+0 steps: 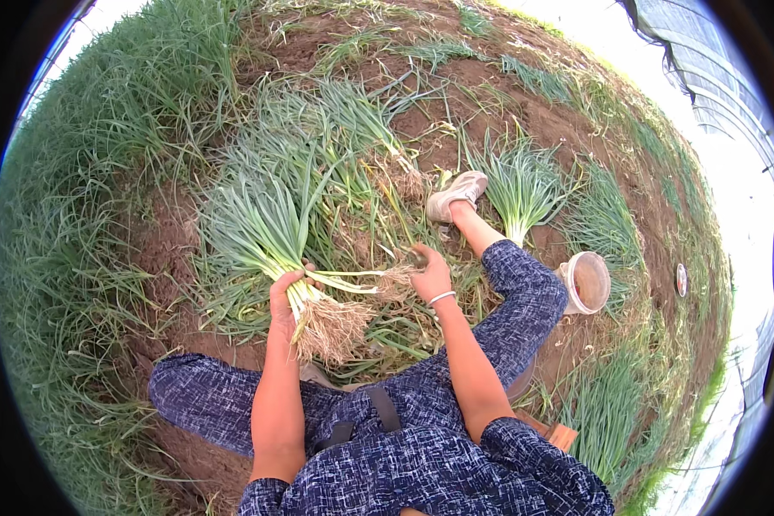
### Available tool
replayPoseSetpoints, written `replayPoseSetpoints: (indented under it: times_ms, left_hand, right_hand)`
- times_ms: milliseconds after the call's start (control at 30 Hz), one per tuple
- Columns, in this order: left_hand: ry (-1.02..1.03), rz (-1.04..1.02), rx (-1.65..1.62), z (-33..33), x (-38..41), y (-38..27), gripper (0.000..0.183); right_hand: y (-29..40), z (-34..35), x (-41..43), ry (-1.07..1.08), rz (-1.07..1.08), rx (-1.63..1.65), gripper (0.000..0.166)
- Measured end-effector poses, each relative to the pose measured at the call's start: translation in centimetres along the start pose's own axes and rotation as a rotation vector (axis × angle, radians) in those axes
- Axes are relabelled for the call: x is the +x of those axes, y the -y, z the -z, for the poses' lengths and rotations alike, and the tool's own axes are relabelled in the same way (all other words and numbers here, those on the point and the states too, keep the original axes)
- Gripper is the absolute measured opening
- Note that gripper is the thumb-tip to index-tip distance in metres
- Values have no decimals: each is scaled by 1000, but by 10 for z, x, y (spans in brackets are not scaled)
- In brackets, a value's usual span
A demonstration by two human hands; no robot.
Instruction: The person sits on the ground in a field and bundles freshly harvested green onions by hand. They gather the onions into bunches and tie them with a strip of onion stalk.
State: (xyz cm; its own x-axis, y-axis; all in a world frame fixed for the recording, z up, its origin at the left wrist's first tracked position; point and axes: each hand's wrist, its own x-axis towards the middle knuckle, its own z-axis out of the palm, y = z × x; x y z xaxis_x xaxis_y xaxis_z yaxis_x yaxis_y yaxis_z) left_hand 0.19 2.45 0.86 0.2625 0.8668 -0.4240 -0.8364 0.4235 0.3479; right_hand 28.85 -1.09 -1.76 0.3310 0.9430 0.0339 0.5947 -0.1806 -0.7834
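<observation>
My left hand (287, 293) grips a thick bunch of green onions (282, 238) around the white stems. Their leaves fan up and away, and a dense mass of pale dry roots (335, 329) hangs below the fist. A couple of onion stalks (345, 282) stick out sideways from the bunch towards my right hand (431, 276). Its curled fingers are at the root ends (395, 278) of those stalks; whether they pinch the roots is hard to see. Beneath both hands lies a heap of loose onions and trimmed leaves (355, 238).
A bundle of onions (519, 193) lies beyond my right foot (458, 193). Beside my right knee stands a pale plastic bucket (590, 284). More cut onions (596, 413) lie at the right, near a wooden piece (561, 437). Dense standing onions (77, 258) fill the left side.
</observation>
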Motion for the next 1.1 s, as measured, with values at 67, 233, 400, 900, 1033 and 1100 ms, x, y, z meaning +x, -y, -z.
replayPoseSetpoints:
  times_ms: [67,233,400,900,1033,1100]
  left_hand:
    - [-26,4,39,-3,-5,0,27]
    - [-43,50,75,1,-6,10,30]
    - [-6,63,38,8,-1,9,30]
    - [-8,148,78,5,1,11,28]
    - [-3,51,39,8,-2,4,27]
    - [21,51,15,7,1,4,27]
  right_hand:
    - [38,4,-1,167,185,92,43]
    - [90,-21,-6,577,304,52,32]
    - [90,-40,-18,383,157,289,21]
    - [68,-39,-19,34,90,85,9]
    - [38,-4,-9,-106,179,-427,14]
    - [-20,11,-2,-156,5,-610,13]
